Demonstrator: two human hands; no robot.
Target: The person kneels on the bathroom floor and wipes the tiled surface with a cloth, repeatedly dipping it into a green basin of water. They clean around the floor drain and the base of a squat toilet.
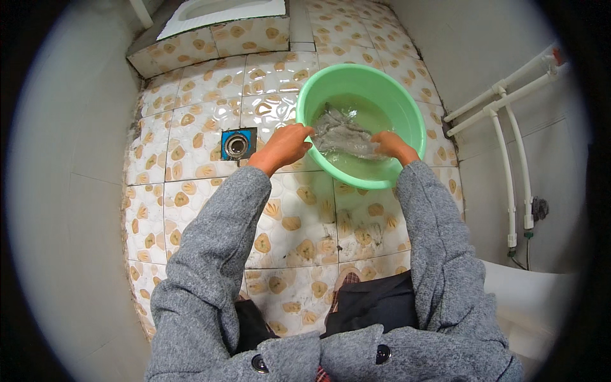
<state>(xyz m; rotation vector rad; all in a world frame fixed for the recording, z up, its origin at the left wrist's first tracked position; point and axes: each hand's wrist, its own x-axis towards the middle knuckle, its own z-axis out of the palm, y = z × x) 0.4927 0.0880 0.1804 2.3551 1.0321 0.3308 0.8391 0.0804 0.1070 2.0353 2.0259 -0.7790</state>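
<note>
A light green plastic basin [417, 121] with cloudy water in it stands on the tiled floor in front of me. In the water lies a wet, crumpled grey cloth [344, 135], part of it above the surface. My left hand [287, 146] is closed on the basin's near left rim. Reaching over the near right side, my right hand [393, 147] has its fingers closed on the right end of the cloth. The fingertips of that hand are partly hidden at the cloth and water.
A floor drain [237, 146] with a blue surround lies left of the basin. At the far left a white squat toilet [219, 13] sits on a tiled step [210, 43]. White pipes [509, 159] run along the right wall. A white rounded fixture [519, 290] is at lower right.
</note>
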